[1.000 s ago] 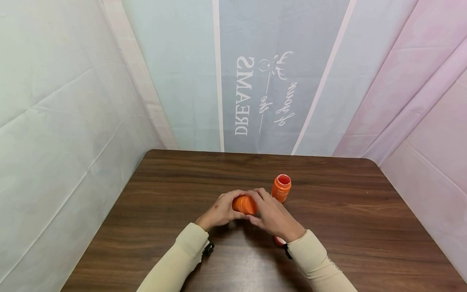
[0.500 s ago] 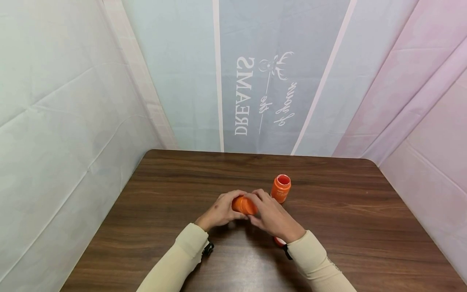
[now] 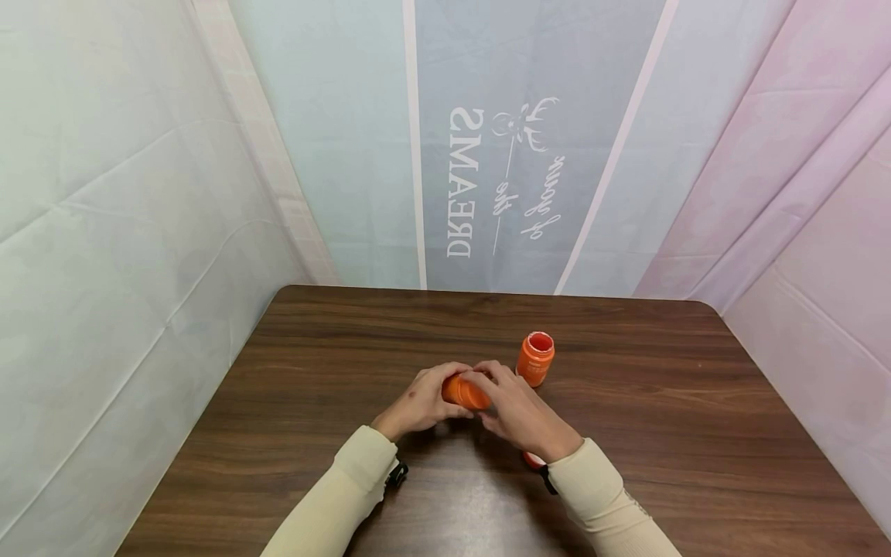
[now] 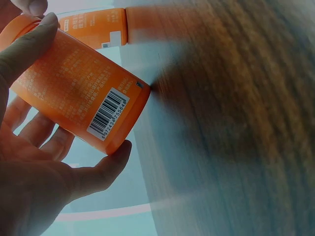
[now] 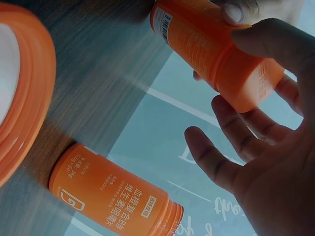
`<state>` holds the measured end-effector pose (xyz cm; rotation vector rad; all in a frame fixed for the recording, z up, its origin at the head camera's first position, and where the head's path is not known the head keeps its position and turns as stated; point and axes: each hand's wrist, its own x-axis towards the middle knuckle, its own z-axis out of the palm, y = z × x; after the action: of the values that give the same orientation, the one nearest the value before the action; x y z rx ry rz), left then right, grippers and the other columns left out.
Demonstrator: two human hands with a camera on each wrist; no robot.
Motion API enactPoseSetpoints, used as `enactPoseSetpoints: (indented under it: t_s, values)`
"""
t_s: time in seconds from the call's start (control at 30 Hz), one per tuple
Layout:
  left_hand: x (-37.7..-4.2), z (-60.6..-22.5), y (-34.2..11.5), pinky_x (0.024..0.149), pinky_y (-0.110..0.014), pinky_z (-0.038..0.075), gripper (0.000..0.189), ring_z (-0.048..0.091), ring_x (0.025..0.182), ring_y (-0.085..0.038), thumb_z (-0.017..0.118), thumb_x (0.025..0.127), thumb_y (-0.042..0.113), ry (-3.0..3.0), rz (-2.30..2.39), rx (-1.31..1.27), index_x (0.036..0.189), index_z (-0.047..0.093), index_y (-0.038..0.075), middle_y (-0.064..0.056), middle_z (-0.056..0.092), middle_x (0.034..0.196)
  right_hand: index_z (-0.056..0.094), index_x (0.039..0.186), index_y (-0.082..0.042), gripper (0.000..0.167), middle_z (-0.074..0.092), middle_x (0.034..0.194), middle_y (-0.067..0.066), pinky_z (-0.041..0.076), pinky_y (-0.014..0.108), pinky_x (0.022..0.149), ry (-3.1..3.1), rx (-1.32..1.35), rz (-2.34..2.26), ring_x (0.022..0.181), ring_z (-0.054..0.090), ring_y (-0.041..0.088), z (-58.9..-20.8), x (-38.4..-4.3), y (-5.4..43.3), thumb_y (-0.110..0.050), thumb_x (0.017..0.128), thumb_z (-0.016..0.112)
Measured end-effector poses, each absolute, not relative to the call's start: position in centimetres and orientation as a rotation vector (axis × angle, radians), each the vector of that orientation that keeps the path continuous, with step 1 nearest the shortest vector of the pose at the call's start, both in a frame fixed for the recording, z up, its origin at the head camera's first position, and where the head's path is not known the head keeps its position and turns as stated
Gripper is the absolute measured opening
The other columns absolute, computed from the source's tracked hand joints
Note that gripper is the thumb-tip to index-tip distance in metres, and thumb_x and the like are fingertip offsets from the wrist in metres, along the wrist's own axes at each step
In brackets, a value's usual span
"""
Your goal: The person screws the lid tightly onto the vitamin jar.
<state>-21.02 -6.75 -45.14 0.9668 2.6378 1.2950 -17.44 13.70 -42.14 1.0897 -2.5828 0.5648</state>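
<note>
An orange plastic bottle point(image 3: 455, 391) with a barcode label leans tilted over the table, its capped end toward the right. My left hand point(image 3: 418, 404) grips its body, the thumb and fingers spread around it in the left wrist view. At the other end my right hand point(image 3: 524, 414) holds the orange cap point(image 5: 252, 81) between thumb and fingertips. The cap sits on the bottle's neck. Just beyond the right hand a second orange bottle point(image 3: 536, 363) stands upright and uncapped, its mouth showing red inside.
A loose orange lid point(image 5: 42, 98) with a white inside lies on the table near the right wrist, mostly covered by it in the head view. The brown wooden table point(image 3: 334, 348) ends at a printed fabric backdrop point(image 3: 369, 155), with fabric walls on both sides.
The fingers of my right hand have shifted slightly around the cap. My left hand, the held bottle and the standing bottle stay in nearly the same places.
</note>
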Motion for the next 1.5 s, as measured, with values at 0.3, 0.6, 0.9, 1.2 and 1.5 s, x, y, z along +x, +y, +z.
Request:
enactPoseSetpoints:
  t_s: [0.3,0.6,0.9,1.2,1.5]
  values:
    - [-21.08,-45.13,-6.78,0.088,-0.034,0.052,0.056,0.062,0.103,-0.018,0.087,0.078,0.015,2.608,1.312,0.981,0.127,0.061,0.011,-0.002,0.065,0.120,0.057,0.130,-0.004,0.061,0.057,0.112,0.011,0.055,0.035,0.072,-2.592,1.055,0.605,0.087,0.061,0.020,-41.99,-17.47,13.56,-0.014,0.078,0.087]
    - [-21.02,-45.08,-6.81,0.088,-0.034,0.052,0.057,0.061,0.104,-0.018,0.086,0.080,0.011,2.594,1.316,0.959,0.129,0.059,0.009,-0.004,0.064,0.123,0.056,0.137,-0.011,0.072,0.057,0.119,0.012,0.052,0.041,0.075,-2.623,1.023,0.534,0.099,0.060,0.026,-41.78,-17.53,13.62,-0.018,0.074,0.091]
    - [-21.08,-45.10,-6.77,0.088,-0.034,0.052,0.057,0.062,0.104,-0.019,0.088,0.078,0.015,2.611,1.314,0.967,0.128,0.061,0.010,-0.003,0.065,0.123,0.060,0.128,-0.008,0.061,0.058,0.116,0.011,0.053,0.044,0.079,-2.594,1.067,0.560,0.098,0.059,0.026,-41.64,-17.55,13.68,-0.009,0.074,0.089]
    - [-21.00,-45.10,-6.79,0.088,-0.034,0.052,0.056,0.062,0.103,-0.018,0.086,0.079,0.014,2.614,1.285,0.945,0.129,0.060,0.010,-0.004,0.064,0.122,0.058,0.134,-0.011,0.071,0.059,0.117,0.009,0.048,0.039,0.071,-2.603,0.997,0.437,0.099,0.060,0.025,-41.93,-17.51,13.60,-0.025,0.073,0.092]
    - [-20.94,-45.19,-6.83,0.088,-0.034,0.052,0.058,0.062,0.103,-0.018,0.088,0.078,0.016,2.612,1.294,0.962,0.128,0.060,0.010,-0.003,0.065,0.122,0.060,0.129,-0.010,0.064,0.059,0.115,0.006,0.049,0.037,0.070,-2.579,1.036,0.449,0.100,0.059,0.025,-41.94,-17.39,13.59,-0.011,0.072,0.089]
